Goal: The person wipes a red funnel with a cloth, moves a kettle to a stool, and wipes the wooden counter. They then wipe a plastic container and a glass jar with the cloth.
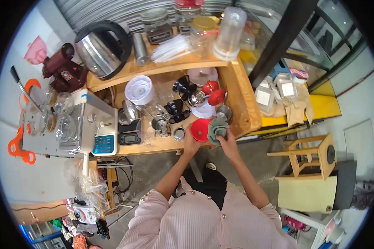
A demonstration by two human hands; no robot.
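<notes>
My left hand (pixel 191 143) grips a red cup-shaped piece (pixel 198 129), perhaps a coffee dripper, its open side facing up, over the front edge of the wooden counter (pixel 245 112). In my right hand (pixel 228 146) is a crumpled grey-green cloth (pixel 217 129), pressed against the right side of the red piece. Just left of my left hand stands a small metal cup (pixel 179 133). A steel cup (pixel 224 112) is behind the cloth. The fingertips under the red piece are hidden.
Black drippers (pixel 175 107), red-topped items (pixel 216 97) and a white dripper (pixel 139 90) crowd the counter. At left are a scale (pixel 129 138) and a boxy machine (pixel 99 120). A kettle (pixel 102 50) and jars (pixel 156 25) line the shelf. A wooden stool (pixel 311 155) stands right.
</notes>
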